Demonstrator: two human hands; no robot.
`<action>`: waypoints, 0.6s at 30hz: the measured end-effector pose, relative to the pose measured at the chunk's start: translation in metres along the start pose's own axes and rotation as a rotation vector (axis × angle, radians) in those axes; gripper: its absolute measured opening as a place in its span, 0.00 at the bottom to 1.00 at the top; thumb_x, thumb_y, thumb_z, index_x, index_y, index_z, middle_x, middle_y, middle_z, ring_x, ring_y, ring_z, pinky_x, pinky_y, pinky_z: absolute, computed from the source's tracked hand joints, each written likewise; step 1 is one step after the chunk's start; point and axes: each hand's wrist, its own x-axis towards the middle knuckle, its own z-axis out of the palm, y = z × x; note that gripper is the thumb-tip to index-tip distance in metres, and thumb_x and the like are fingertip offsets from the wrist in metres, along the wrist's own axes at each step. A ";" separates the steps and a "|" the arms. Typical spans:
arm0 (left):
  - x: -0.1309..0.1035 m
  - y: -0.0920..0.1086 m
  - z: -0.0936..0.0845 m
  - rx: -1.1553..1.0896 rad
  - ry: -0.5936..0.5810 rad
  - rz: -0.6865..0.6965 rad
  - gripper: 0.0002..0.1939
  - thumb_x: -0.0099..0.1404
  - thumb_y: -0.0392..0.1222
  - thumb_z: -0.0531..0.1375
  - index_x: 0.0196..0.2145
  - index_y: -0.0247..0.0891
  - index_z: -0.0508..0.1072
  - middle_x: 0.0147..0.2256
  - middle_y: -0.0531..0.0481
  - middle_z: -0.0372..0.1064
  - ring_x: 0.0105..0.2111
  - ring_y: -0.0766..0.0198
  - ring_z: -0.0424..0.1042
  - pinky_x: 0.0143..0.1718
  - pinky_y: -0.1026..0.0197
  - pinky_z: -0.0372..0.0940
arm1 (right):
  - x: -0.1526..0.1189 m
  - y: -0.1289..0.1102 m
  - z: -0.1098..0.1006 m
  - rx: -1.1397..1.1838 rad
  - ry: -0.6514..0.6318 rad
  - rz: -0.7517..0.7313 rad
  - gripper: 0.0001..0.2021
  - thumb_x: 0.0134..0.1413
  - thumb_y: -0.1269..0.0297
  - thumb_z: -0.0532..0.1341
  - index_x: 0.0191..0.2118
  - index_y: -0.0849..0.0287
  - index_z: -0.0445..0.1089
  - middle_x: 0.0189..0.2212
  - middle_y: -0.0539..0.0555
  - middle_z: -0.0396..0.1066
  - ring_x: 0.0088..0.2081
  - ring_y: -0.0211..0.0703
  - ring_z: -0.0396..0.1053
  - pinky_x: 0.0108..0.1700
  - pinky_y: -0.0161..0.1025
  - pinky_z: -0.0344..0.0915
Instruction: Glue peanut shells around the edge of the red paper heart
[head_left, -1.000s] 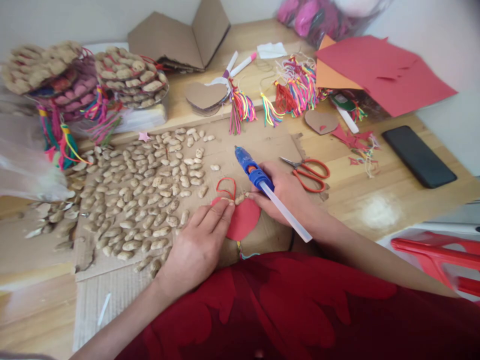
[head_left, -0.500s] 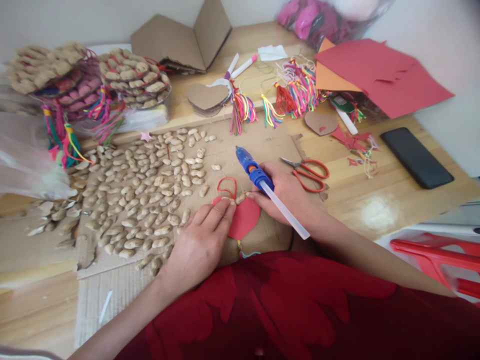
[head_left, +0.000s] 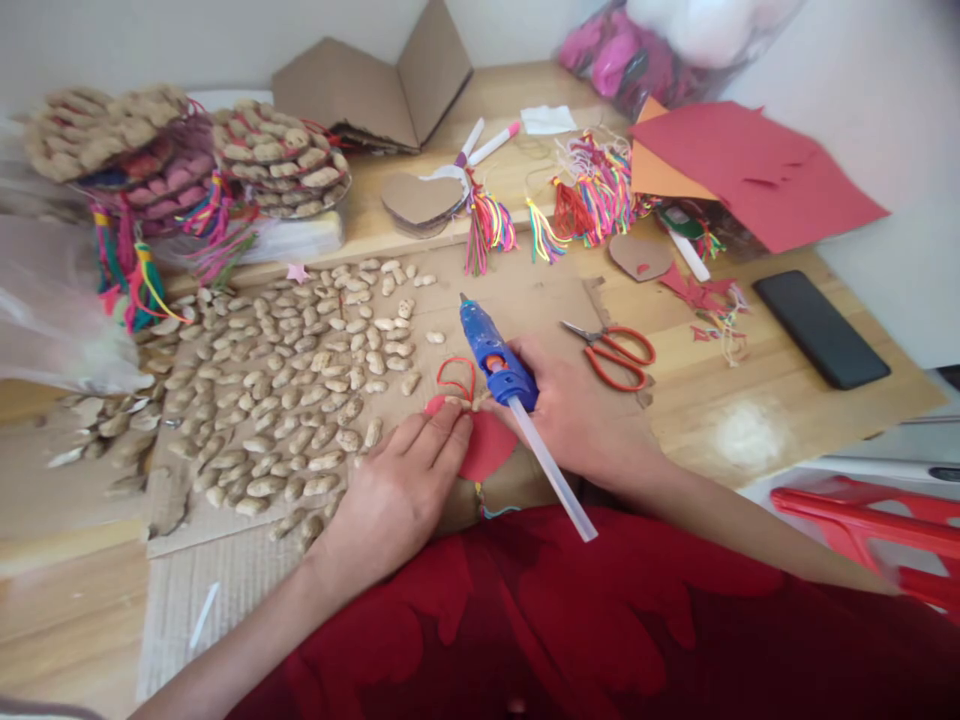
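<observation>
A red heart-shaped piece (head_left: 486,450) lies in front of me on the cardboard, a red cord loop (head_left: 457,375) at its top and coloured threads below. My left hand (head_left: 409,460) presses closed fingers onto its left side, covering much of it. My right hand (head_left: 562,405) is wrapped around a blue hot glue gun (head_left: 484,335), its nozzle pointing away from me and a clear glue stick (head_left: 555,470) jutting out behind. The right fingertips reach the heart's top edge, where a peanut partly shows between the two hands.
Many loose peanuts (head_left: 292,375) cover the cardboard sheet (head_left: 517,295) on the left. Orange-handled scissors (head_left: 619,357) and a black phone (head_left: 821,328) lie to the right. Behind are cardboard hearts (head_left: 424,198), tassels (head_left: 596,190), stacked peanut-covered pieces (head_left: 281,160) and red paper (head_left: 750,170).
My right hand and the glue gun have shifted slightly left, with the fingertips closer to my left hand. My left hand stays on the heart. The view has tilted a little.
</observation>
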 end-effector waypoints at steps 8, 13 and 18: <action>0.005 0.000 -0.002 0.028 0.008 0.012 0.22 0.68 0.24 0.52 0.56 0.24 0.75 0.55 0.32 0.77 0.48 0.48 0.76 0.46 0.51 0.77 | 0.001 -0.011 -0.003 -0.206 -0.004 -0.040 0.05 0.63 0.69 0.66 0.45 0.60 0.73 0.38 0.54 0.77 0.38 0.44 0.71 0.41 0.39 0.64; 0.005 0.000 -0.002 0.032 0.020 0.005 0.21 0.70 0.25 0.50 0.55 0.25 0.75 0.55 0.33 0.77 0.48 0.49 0.76 0.46 0.53 0.77 | 0.002 -0.001 0.004 -0.089 -0.009 -0.033 0.07 0.62 0.69 0.65 0.46 0.58 0.71 0.38 0.54 0.77 0.39 0.45 0.72 0.42 0.40 0.66; 0.006 0.003 -0.002 0.027 -0.010 -0.021 0.22 0.72 0.26 0.50 0.59 0.25 0.73 0.55 0.33 0.77 0.51 0.50 0.76 0.48 0.54 0.76 | -0.001 0.007 0.007 -0.103 0.009 -0.021 0.10 0.62 0.67 0.64 0.49 0.56 0.71 0.41 0.55 0.78 0.41 0.47 0.74 0.45 0.43 0.68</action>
